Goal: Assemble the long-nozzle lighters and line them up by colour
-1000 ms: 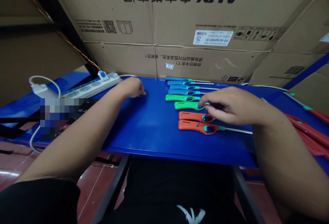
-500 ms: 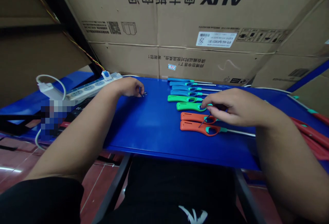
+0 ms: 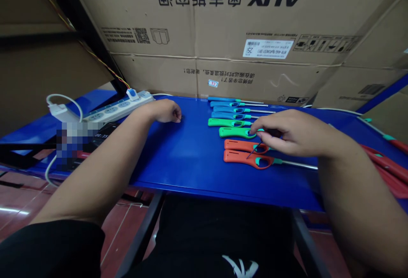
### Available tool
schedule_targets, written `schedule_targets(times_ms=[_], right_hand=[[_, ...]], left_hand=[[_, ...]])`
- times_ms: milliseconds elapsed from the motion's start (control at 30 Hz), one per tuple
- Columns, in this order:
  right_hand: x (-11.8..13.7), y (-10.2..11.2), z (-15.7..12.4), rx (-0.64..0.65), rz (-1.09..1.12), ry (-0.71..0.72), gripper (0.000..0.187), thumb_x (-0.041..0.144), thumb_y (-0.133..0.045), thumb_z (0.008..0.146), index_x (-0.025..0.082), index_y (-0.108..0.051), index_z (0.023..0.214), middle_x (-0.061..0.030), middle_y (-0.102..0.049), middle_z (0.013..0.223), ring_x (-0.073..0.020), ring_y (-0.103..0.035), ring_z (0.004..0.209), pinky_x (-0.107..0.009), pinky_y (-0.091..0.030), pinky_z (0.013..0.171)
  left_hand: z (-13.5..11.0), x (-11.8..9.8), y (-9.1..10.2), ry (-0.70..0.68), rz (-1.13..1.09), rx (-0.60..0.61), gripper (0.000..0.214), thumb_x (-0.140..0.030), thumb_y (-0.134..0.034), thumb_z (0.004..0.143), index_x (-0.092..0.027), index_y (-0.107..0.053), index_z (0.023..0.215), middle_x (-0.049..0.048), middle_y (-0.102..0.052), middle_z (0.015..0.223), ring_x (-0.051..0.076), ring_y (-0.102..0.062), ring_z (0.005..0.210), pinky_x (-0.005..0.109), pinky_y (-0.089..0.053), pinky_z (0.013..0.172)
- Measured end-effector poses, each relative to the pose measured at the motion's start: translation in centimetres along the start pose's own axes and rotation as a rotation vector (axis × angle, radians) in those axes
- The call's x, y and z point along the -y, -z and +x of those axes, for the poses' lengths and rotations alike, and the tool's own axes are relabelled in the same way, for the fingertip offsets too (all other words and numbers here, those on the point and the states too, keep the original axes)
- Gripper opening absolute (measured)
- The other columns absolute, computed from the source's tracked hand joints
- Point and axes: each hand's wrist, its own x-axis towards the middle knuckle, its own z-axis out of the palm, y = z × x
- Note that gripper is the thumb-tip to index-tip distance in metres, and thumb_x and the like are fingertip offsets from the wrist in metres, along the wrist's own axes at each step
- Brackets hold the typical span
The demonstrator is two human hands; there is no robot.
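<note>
On the blue tabletop (image 3: 188,159), my left hand (image 3: 167,111) rests with its fingers pinched together. Tiny dark bits barely show at its fingertips, too small to name. My right hand (image 3: 280,132) is closed on a thin dark rod (image 3: 254,150), which slants down to the left over an orange lighter (image 3: 236,157). Under and beside this hand lies a column of long-nosed lighters: another orange lighter (image 3: 234,144), a green lighter (image 3: 231,132), a second green lighter (image 3: 219,122) and several blue lighters (image 3: 219,109). Their metal tubes point right, partly hidden by my right hand.
A large cardboard sheet (image 3: 223,18) stands behind the table. At the left are a white power strip (image 3: 110,110) with a plug and cables, and a dark device (image 3: 102,135) with lit digits. Red lighters (image 3: 387,169) lie at the right, behind my forearm.
My left hand has shifted slightly right and covers the small thin bits that showed beside its fingertips. My right hand and the rod have hardly moved.
</note>
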Motion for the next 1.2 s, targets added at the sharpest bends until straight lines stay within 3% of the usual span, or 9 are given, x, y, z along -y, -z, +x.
schedule_targets(times_ms=[433,700,833,933,1033,1100,1200], right_hand=[[-0.1,0.0,0.0,0.007,-0.011,-0.008,0.022,0.028,-0.05,0.09,0.021,-0.069,0.101,-0.004,-0.073,0.083,-0.0192,-0.064,0.068,-0.029,-0.04,0.062],[-0.1,0.0,-0.1,-0.018,-0.015,0.005,0.022,0.027,-0.05,0.091,0.021,-0.068,0.102,-0.004,-0.073,0.084,-0.0191,-0.064,0.068,-0.03,-0.042,0.062],[0.0,-0.2,0.0,-0.017,-0.026,0.02,0.021,0.025,-0.05,0.091,0.021,-0.068,0.101,-0.0044,-0.073,0.086,-0.0182,-0.064,0.069,-0.029,-0.042,0.063],[-0.1,-0.5,0.5,0.011,-0.074,0.015,0.022,0.023,-0.05,0.091,0.019,-0.068,0.102,-0.0051,-0.073,0.088,-0.0186,-0.065,0.073,-0.028,-0.042,0.065],[-0.2,-0.3,0.5,0.015,-0.098,0.017,0.022,0.022,-0.05,0.09,0.02,-0.069,0.101,-0.0048,-0.074,0.087,-0.018,-0.065,0.073,-0.028,-0.042,0.066],[-0.3,0.8,-0.5,-0.079,-0.124,-0.034,0.023,0.023,-0.05,0.091,0.019,-0.069,0.103,-0.0057,-0.074,0.088,-0.0182,-0.066,0.073,-0.028,-0.044,0.066],[-0.2,3.6,-4.0,-0.276,-0.217,-0.266,0.025,0.029,-0.051,0.093,0.017,-0.069,0.106,-0.0084,-0.075,0.091,-0.019,-0.068,0.076,-0.03,-0.046,0.069]], left_hand=[[0.0,-1.1,0.0,0.065,0.014,-0.084,0.027,-0.04,-0.062,0.078,-0.021,-0.073,0.093,0.0043,-0.075,0.094,0.019,-0.065,0.08,0.024,-0.041,0.066],[0.4,-0.4,-0.3,0.103,0.041,-0.148,0.026,-0.043,-0.063,0.077,-0.022,-0.07,0.091,0.0025,-0.073,0.087,0.019,-0.065,0.08,0.024,-0.041,0.065],[0.3,-0.7,-0.3,0.07,0.02,-0.218,0.03,-0.046,-0.059,0.084,-0.021,-0.069,0.098,0.0049,-0.074,0.095,0.021,-0.065,0.084,0.026,-0.044,0.071],[-0.2,-3.3,-0.6,-0.156,-0.063,-0.422,0.036,-0.045,-0.049,0.093,-0.017,-0.066,0.108,0.0099,-0.071,0.109,0.023,-0.064,0.099,0.031,-0.047,0.088],[-1.5,-8.3,-1.7,-0.457,-0.204,-0.576,0.043,-0.045,-0.042,0.1,-0.015,-0.06,0.125,0.0135,-0.064,0.127,0.024,-0.058,0.12,0.039,-0.045,0.105],[-2.7,-12.1,-2.7,-0.622,-0.214,-0.534,0.049,-0.044,-0.04,0.102,-0.015,-0.052,0.139,0.0157,-0.055,0.144,0.025,-0.049,0.135,0.042,-0.039,0.114],[-3.9,-16.7,-4.2,-0.762,-0.135,-0.422,0.065,-0.051,-0.042,0.101,-0.017,-0.032,0.155,0.0156,-0.033,0.162,0.028,-0.029,0.151,0.048,-0.027,0.123]])
